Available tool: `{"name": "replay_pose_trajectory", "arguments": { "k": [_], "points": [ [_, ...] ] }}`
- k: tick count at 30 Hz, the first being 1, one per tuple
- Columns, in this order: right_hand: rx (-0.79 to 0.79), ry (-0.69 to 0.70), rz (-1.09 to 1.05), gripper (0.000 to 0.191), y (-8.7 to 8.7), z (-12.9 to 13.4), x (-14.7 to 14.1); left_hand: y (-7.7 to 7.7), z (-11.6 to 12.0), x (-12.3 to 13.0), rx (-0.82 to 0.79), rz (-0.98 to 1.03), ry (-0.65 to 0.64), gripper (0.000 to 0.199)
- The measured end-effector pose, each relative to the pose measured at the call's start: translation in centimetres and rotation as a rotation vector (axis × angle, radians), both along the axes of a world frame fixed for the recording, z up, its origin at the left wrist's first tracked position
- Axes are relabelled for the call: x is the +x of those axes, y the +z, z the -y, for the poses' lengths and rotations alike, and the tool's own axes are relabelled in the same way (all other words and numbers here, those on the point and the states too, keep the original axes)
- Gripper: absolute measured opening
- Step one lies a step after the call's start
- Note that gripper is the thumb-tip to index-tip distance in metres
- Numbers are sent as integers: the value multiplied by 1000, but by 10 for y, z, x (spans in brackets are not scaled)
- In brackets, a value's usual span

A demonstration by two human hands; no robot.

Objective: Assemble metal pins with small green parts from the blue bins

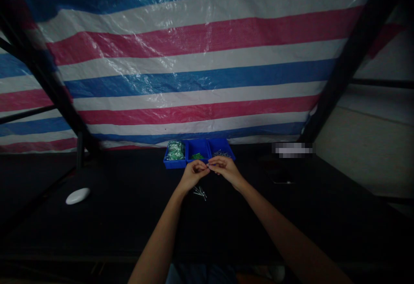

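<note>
Near the black table's far edge (129,158), our left hand (193,175) and right hand (226,170) pinch a tiny pale piece (208,166). Slackening could drop it among slim silvery pins (201,192).

Your view is dim: the table (129,228) below the bins (175,165) sinks almost to black. Above the bins, the sheet (207,68) catches the most light, with white glare on its creases, strongest up and left of the bins. Corners farthest from the bins fall dark. Just below the bins, your left hand (193,174) and right hand (228,170) look dull; the piece (208,165) between them is too small to make out. Right of the bins, a patch (292,150) is pixelated.
</note>
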State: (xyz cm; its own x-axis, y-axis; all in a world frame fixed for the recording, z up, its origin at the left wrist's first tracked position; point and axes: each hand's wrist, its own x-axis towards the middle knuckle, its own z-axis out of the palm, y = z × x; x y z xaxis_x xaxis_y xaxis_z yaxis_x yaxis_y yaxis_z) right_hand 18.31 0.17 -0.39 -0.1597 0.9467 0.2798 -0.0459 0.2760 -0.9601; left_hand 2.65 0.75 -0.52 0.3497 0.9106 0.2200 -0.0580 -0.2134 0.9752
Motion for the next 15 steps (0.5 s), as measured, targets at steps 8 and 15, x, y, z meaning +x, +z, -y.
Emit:
{"name": "replay_pose_trajectory", "arguments": {
  "k": [8,15],
  "points": [
    [148,-115,158,28,-5,-7,5,-2,-3,0,37,-25,56,24],
    [226,-453,261,28,-5,-17,28,-4,-9,-4,56,-9,206,22]
  ]
}}
